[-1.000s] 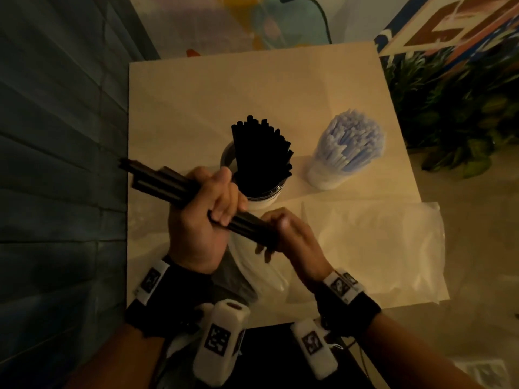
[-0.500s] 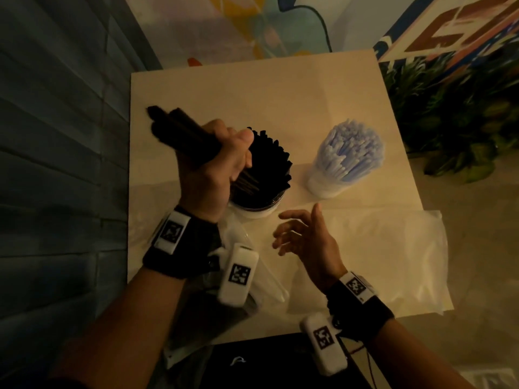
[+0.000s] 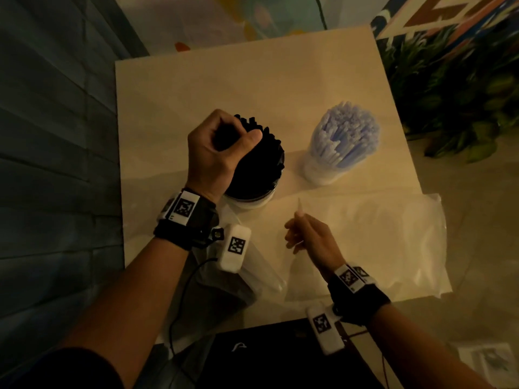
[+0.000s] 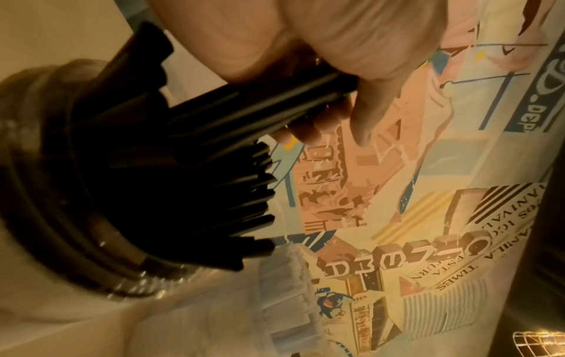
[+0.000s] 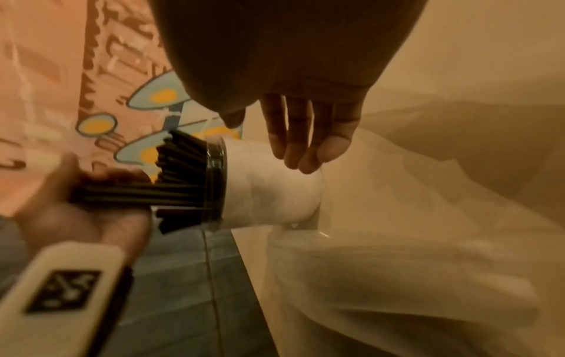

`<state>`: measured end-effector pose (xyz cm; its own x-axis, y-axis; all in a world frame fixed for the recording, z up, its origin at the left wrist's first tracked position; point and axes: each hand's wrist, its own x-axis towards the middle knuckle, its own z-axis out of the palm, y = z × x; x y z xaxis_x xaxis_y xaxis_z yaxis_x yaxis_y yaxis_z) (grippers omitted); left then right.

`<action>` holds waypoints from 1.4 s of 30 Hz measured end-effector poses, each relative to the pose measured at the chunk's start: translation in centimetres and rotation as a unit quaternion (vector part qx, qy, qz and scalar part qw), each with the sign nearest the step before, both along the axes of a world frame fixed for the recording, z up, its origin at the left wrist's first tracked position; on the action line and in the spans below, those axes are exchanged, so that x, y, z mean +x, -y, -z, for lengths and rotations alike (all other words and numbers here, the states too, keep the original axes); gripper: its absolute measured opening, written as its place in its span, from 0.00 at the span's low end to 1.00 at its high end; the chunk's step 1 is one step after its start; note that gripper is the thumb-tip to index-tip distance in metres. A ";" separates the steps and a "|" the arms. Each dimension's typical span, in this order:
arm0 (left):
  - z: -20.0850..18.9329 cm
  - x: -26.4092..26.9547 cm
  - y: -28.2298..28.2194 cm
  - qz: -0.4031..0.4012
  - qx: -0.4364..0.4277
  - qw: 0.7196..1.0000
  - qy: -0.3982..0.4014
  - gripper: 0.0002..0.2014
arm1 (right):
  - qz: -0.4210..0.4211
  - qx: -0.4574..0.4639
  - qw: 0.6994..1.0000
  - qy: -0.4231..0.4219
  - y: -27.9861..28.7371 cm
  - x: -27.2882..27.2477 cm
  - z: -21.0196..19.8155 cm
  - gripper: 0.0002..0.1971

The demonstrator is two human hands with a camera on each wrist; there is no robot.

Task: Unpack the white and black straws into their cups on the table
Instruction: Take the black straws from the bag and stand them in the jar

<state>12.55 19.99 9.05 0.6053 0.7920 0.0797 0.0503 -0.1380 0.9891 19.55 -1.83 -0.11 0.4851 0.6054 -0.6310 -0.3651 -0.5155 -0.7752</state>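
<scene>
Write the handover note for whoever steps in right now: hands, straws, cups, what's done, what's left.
Left hand: grips a bundle of black straws, lower ends already down in the black-straw cup.
Right hand: open, holds nothing, hovers over the clear plastic bag at the near side of the table.
White straws: standing in their own cup, to the right of the black one.
Done: white straws look unpacked; most black straws are in their cup.
Left: let go of this bundle so it settles in. Another wrapper lies under the left wrist; whether it holds more straws cannot be told.
</scene>
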 end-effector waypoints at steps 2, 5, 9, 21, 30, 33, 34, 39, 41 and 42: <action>-0.6 -0.3 -0.5 0.002 0.008 1.000 0.021 0.09 | -0.063 -0.013 0.996 0.054 -0.8 -0.5 1.1 0.18; -1.3 -1.4 -1.2 0.010 0.031 0.998 0.052 0.11 | -0.146 -0.035 0.982 0.118 -1.9 -1.5 2.9 0.11; -0.8 -5.6 -1.7 -0.035 0.060 0.996 0.062 0.10 | -0.229 -0.052 0.965 0.117 -3.0 -2.9 4.5 0.08; 17.4 -22.1 3.7 0.080 0.018 0.837 -0.541 0.23 | -0.335 -0.145 0.923 0.121 -5.3 -6.8 5.3 0.14; 15.0 -20.6 4.0 0.136 -0.134 0.926 -0.326 0.05 | -0.270 -0.120 0.941 0.166 -6.4 -8.8 4.8 0.19; 14.7 -20.7 3.8 0.152 -0.145 0.933 -0.291 0.06 | -0.220 -0.102 0.958 0.154 -6.0 -8.6 4.6 0.17; 14.4 -20.6 3.8 0.157 -0.151 0.934 -0.284 0.06 | -0.222 -0.093 0.957 0.161 -5.9 -8.5 4.6 0.19; 13.6 -19.9 4.0 0.188 -0.164 0.925 -0.287 0.08 | -0.188 -0.027 0.974 0.126 -5.2 -7.9 3.8 0.20; 14.0 -19.7 4.2 0.178 -0.161 0.925 -0.294 0.07 | -0.166 -0.012 0.978 0.127 -5.3 -8.0 3.5 0.13; 14.2 -19.6 4.2 0.170 -0.157 0.926 -0.298 0.07 | -0.153 -0.013 0.979 0.136 -5.3 -8.1 3.6 0.09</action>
